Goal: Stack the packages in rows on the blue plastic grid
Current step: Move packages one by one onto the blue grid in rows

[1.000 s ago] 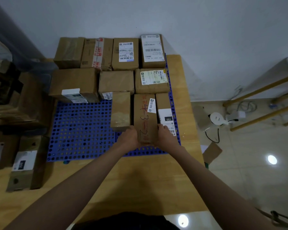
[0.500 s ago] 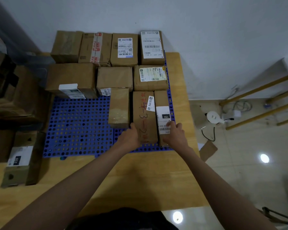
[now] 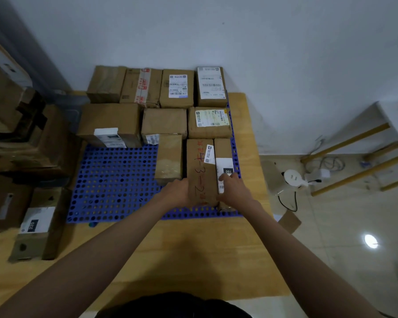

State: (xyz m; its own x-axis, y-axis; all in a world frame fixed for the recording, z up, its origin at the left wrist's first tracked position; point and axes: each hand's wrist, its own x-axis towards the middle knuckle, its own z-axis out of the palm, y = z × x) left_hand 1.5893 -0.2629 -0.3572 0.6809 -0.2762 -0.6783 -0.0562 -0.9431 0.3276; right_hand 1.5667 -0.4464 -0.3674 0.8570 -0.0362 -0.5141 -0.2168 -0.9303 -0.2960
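The blue plastic grid lies on the wooden surface, its far end against the white wall. Bare grid shows at the left front and in a thin strip along the right and near edges; bare wood runs beyond that to the near rim. Brown packages fill the back two rows, and three narrow ones stand side by side in the third row at the right. The back row's far sides are hidden, and most label print is too blurred to read. Dark cartons at the left are cut off by the picture's edge.

The left hand holds the near left corner of the red-marked package, fingers curled against its side. The right hand rests on the white-labelled package just beside it, fingers fairly straight over the label and thumb toward the seam between the two; a clenched grip is not evident
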